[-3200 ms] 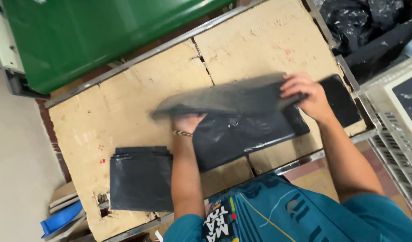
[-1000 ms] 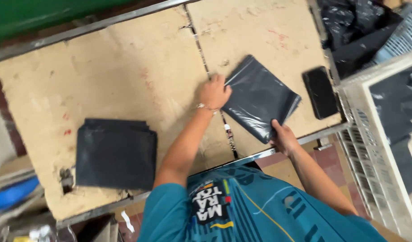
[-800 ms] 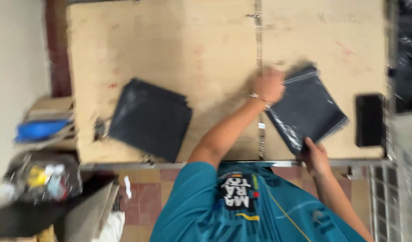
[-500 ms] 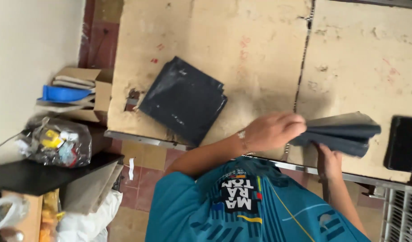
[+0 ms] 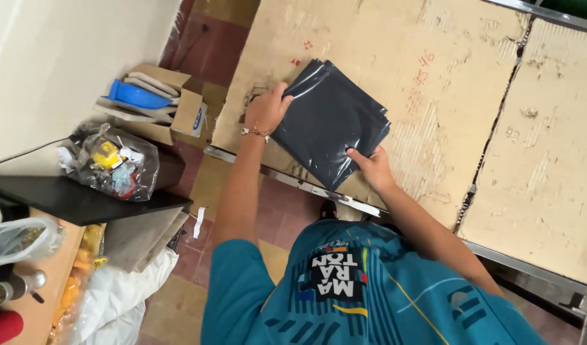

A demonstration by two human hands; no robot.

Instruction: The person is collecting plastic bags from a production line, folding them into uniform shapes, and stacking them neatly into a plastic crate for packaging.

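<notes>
A worn, scuffed cardboard-covered surface [image 5: 447,70], edged with a metal rail and split by a ragged seam, carries a stack of folded dark plastic bags [image 5: 330,121] near its corner.

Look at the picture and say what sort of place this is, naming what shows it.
Probably a small workshop or packing room. A cardboard-covered worktable on a metal frame holds a stack of folded black plastic bags, gripped by both hands. Beside it stand a cardboard box of oddments and a cluttered shelf.
</notes>
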